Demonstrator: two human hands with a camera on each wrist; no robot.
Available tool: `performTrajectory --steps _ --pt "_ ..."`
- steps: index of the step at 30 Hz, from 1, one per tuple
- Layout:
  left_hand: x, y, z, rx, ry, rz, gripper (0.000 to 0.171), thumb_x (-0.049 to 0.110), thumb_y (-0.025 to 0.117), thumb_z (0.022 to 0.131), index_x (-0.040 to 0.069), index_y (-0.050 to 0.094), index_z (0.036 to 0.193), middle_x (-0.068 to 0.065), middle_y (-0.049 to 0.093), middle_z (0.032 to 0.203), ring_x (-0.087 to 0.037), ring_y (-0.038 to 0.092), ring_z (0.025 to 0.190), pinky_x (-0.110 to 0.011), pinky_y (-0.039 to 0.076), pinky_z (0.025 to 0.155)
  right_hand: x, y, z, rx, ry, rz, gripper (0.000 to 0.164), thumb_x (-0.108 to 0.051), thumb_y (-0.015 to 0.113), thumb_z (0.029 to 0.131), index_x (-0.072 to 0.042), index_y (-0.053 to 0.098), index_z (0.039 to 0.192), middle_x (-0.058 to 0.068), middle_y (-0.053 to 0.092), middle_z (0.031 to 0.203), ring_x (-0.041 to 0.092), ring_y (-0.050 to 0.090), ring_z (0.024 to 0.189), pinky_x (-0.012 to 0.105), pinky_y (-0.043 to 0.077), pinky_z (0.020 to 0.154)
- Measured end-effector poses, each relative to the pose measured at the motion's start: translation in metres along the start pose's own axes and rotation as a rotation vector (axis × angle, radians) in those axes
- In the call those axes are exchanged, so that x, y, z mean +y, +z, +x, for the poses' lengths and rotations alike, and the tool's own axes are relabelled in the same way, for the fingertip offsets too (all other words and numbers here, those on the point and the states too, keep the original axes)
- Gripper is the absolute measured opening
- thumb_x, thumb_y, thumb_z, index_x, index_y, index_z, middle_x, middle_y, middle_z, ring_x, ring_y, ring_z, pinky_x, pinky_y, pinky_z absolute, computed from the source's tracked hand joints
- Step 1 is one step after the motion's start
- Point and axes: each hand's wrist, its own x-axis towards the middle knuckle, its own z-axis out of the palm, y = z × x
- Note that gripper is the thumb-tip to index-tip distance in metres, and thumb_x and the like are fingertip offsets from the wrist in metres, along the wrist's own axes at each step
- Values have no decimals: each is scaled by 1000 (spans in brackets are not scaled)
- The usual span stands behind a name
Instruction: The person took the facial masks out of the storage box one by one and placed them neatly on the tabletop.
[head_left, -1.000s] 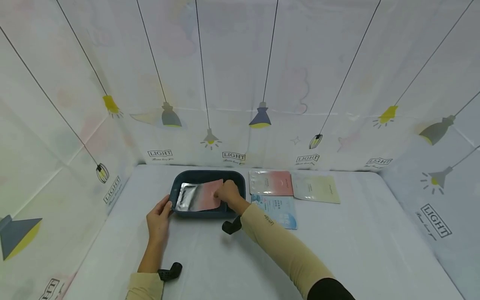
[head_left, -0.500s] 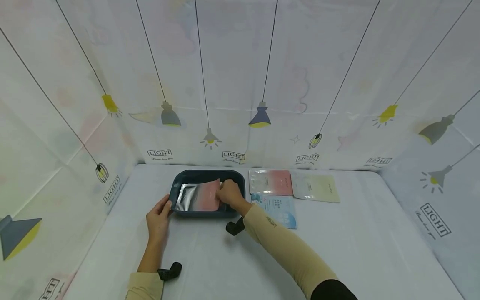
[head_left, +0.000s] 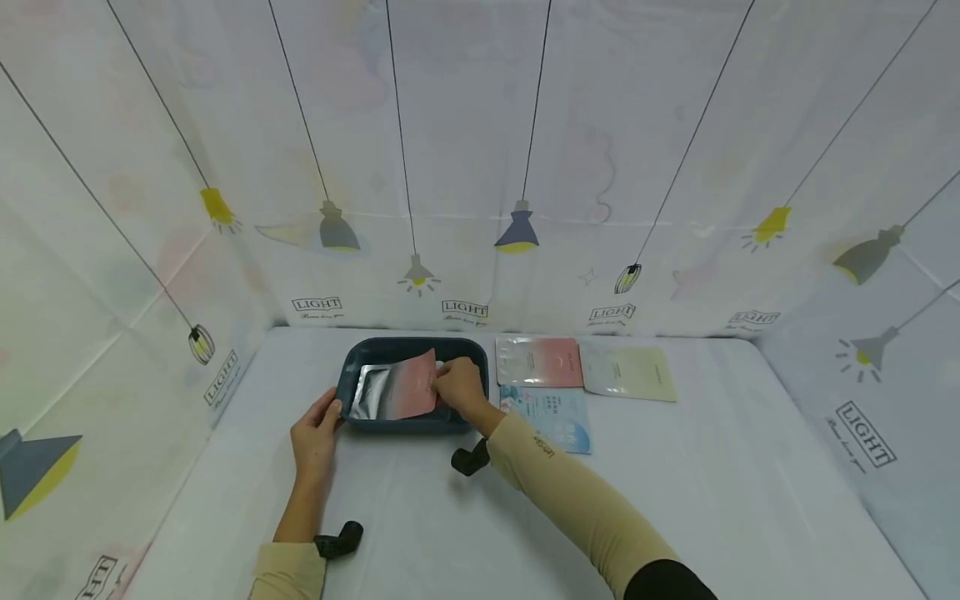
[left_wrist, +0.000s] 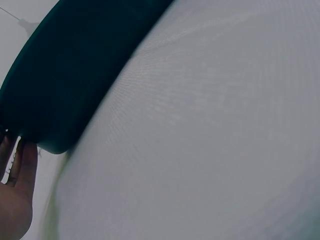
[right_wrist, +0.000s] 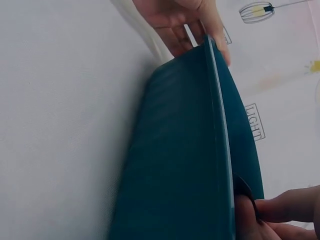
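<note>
A dark teal tray (head_left: 408,427) with rounded corners stands at the back of the table. My left hand (head_left: 313,437) grips its left end; the right wrist view shows the thumb of that left hand (right_wrist: 185,25) over the rim and the fingers against the outer wall. Inside the tray lies a silver-and-pink sachet (head_left: 411,390), its right edge raised. My right hand (head_left: 460,386) reaches in over the tray's right part and pinches that edge. In the right wrist view, thumb and fingers of the right hand (right_wrist: 277,212) close on a dark-looking edge, partly behind the tray wall (right_wrist: 175,150).
Right of the tray lie a pink-and-silver sachet (head_left: 538,362), a pale yellow-green sachet (head_left: 630,371) and a blue sachet (head_left: 547,417), the last partly behind the right forearm. A printed curtain (head_left: 480,167) rises behind the white tabletop (head_left: 712,483).
The right edge of the sachet in the tray has shifted slightly left and tilted up with my right hand holding it. My left hand stays at the tray's end.
</note>
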Motion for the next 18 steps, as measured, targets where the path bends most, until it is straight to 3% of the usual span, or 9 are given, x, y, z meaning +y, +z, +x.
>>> performTrajectory --steps 4,9,18 --pt "-1 -1 0 -4 9 -20 41 21 57 99 3 55 136 -15 57 137 -15 62 113 -7 53 82 1 -2 -1 33 -3 42 16 1 63 85 4 73 97 15 72 85 15 66 56 28 60 55" --pt "-2 -1 0 3 5 -4 41 20 56 100 3 55 137 -15 56 138 -9 62 109 -7 53 82 3 -12 0 9 26 141 18 -2 63 88 4 72 103 15 71 90 14 66 60 29 62 63" --pt "0 0 0 2 -6 13 41 23 55 100 5 55 138 -14 56 140 -19 59 118 -6 52 82 5 -46 -1 -9 67 259 20 -3 66 89 3 71 107 16 72 96 11 67 62 25 61 63"
